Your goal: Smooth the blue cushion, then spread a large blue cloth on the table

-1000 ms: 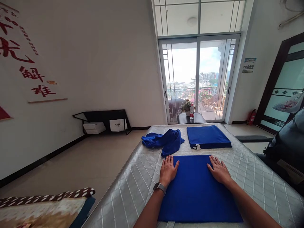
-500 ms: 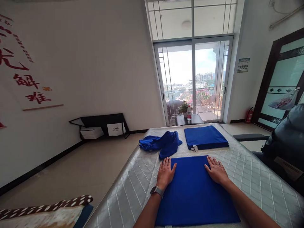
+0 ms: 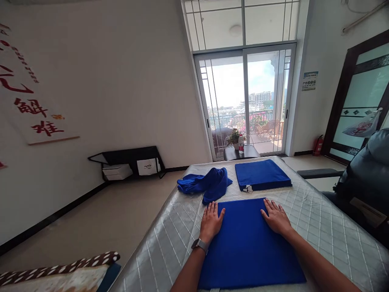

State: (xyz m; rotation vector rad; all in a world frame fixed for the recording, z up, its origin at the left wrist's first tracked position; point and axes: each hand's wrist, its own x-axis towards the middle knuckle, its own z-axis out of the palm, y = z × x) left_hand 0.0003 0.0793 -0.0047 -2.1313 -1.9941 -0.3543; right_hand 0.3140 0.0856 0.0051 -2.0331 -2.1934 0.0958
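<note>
A flat blue cloth [image 3: 247,247], smooth and squared, lies on the silver quilted mattress [image 3: 331,227] in front of me. My left hand [image 3: 210,221] rests flat at its far left corner, fingers stretched forward. On the far right corner lies my right hand [image 3: 276,217], fingers slightly spread. Neither hand grips anything. Just beyond, a neat stack of folded blue cloths [image 3: 263,174] with white tags at its near edge sits to the right. To its left is a crumpled blue cloth [image 3: 206,182], its lower end close to my left fingertips.
At the right stands a black padded chair [image 3: 367,178]. A small dark table [image 3: 243,152] with a plant and a bottle [image 3: 241,144] is beyond the mattress, before the sliding glass door. A black low rack [image 3: 130,156] stands by the left wall; patterned bedding [image 3: 69,273] lies lower left.
The view has shifted very slightly. Both hands stay in the same place on the flat blue cloth, and the other cloths have not moved.
</note>
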